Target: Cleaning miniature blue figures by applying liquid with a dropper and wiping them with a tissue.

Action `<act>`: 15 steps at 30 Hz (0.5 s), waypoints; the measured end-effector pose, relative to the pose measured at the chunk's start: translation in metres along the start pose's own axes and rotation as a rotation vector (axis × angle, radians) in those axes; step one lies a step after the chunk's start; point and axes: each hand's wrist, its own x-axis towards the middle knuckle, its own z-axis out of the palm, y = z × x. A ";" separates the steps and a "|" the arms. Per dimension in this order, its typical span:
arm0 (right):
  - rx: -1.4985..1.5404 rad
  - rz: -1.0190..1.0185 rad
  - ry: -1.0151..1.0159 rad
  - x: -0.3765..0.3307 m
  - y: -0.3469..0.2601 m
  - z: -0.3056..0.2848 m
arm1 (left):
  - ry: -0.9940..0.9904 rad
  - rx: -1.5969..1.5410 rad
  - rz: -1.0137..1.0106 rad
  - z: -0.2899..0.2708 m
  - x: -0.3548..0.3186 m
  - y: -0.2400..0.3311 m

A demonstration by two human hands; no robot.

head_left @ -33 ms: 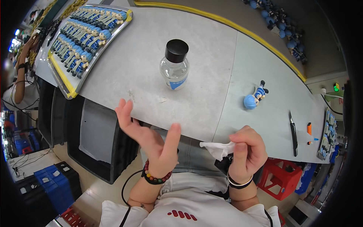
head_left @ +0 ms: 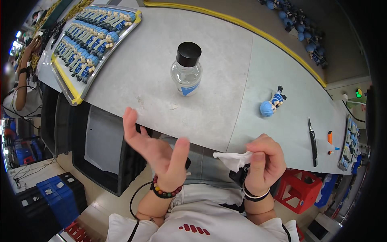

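Observation:
My left hand (head_left: 155,151) is held in the air at the table's near edge, fingers and thumb spread, with nothing in it. Pinched between the fingers and thumb of my right hand (head_left: 264,163) is a crumpled white cloth (head_left: 234,160), hanging out to the left. A clear bottle (head_left: 186,76) with a black cap and a blue-and-white label stands upright beyond my hands. One blue-haired figurine (head_left: 272,105) in blue clothes lies on its side on the table, farther out than my right hand.
A yellow-edged tray (head_left: 66,86) of figurines in rows sits at far left. To the right lie a black craft knife (head_left: 313,143) and an orange marker (head_left: 329,137). More figurines (head_left: 300,32) are heaped beyond the yellow edging. Below are black crates (head_left: 119,177) and a red stool (head_left: 300,191).
My left hand has shifted slightly down and left, its thumb a little lower. The right hand, still pinching the cloth, has hardly moved.

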 end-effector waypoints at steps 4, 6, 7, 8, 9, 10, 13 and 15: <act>0.111 0.016 0.054 -0.003 0.002 -0.002 | -0.138 -0.270 0.021 -0.022 -0.008 0.017; 0.164 0.026 0.004 -0.004 0.000 -0.003 | -0.336 -0.522 -0.157 -0.021 -0.017 0.033; 0.166 0.027 0.001 -0.004 0.001 -0.003 | -0.333 -0.520 -0.158 -0.024 -0.019 0.031; 0.169 0.025 0.014 -0.004 0.002 -0.001 | -0.408 -0.624 -0.243 -0.029 -0.021 0.026; 0.172 0.023 0.029 -0.004 0.003 0.000 | -0.483 -0.728 -0.329 -0.032 -0.021 0.024; 0.175 0.024 0.026 -0.005 0.003 0.000 | -0.439 -0.764 -0.480 -0.031 -0.022 0.028; 0.164 0.035 0.035 -0.006 0.005 0.000 | -0.527 -1.170 -0.666 -0.029 -0.020 0.018; 0.172 0.030 0.042 -0.007 0.006 -0.002 | -0.569 -1.183 -0.690 -0.025 -0.022 0.009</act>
